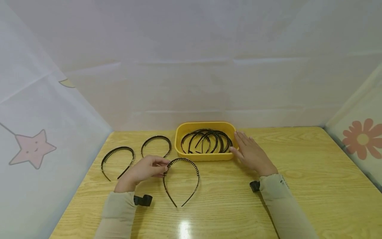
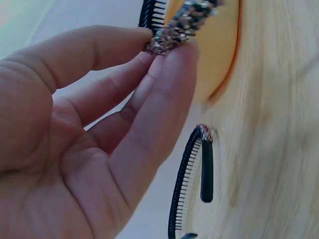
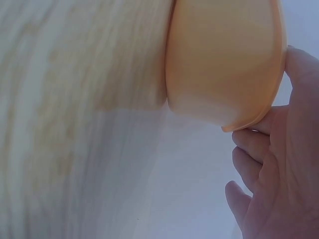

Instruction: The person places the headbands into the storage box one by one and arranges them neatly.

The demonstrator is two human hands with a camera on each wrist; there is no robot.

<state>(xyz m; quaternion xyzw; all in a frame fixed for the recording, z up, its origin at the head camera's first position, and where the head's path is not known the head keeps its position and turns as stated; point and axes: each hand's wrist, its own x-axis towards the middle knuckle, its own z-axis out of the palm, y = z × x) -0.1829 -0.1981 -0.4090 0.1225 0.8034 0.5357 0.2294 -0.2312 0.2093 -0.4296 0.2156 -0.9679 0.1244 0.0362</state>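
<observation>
My left hand [image 1: 146, 171] pinches a black toothed headband [image 1: 182, 159] by its left side, thumb against fingers. Its ends point toward me, and the left wrist view shows a glittery, rhinestone-like band [image 2: 179, 27] between the fingertips. Against the right end of a yellow plastic box [image 1: 206, 158] rests my right hand [image 1: 252, 154], its fingers nearly straight along the rim. Several black headbands [image 1: 215, 133] lie overlapping inside the box.
Two more black headbands lie on the wooden table [image 1: 226, 202]: one [image 1: 156, 136] left of the box, another [image 1: 117, 148] farther left. A pale cloth wall [image 1: 191, 83] stands behind the box, with printed cloth sides left and right.
</observation>
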